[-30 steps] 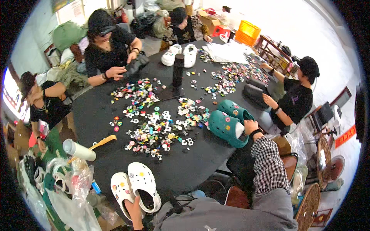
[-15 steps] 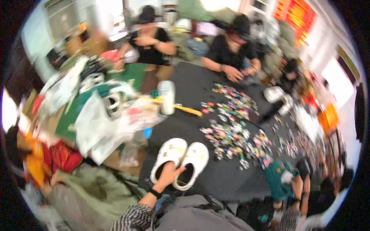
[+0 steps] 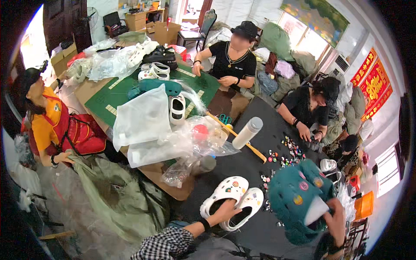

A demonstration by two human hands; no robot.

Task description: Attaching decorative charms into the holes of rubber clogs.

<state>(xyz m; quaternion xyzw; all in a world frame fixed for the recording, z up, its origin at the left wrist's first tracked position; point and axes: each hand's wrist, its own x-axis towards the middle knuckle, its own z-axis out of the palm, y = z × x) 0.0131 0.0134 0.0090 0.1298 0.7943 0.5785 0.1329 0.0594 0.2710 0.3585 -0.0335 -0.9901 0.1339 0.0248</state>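
Note:
My left hand (image 3: pixel 227 211) grips a pair of white clogs (image 3: pixel 236 184) side by side by their inner edges. The clogs sit at the near edge of the black tabletop, toes pointing away, with colourful charms on their uppers. My right hand (image 3: pixel 334 220) holds dark green clogs (image 3: pixel 281 195) in the air at the near right. These clogs carry several round charms, and a pale white piece (image 3: pixel 315 211) shows beside my fingers. Behind them the pile of small charms (image 3: pixel 291 151) is partly hidden.
A white bottle (image 3: pixel 248 132) and a yellow stick (image 3: pixel 255 151) lie beyond the white clogs. Plastic bags (image 3: pixel 145 112) and more clogs (image 3: pixel 177 110) cover the green mat (image 3: pixel 102 102). Co-workers sit at the far side and right; another in orange (image 3: pixel 47 115) is at the left.
My view has swung left, bringing the person in orange into clear sight. My right hand has raised the green clogs from the lower right to above the table. The left still grips the white clogs.

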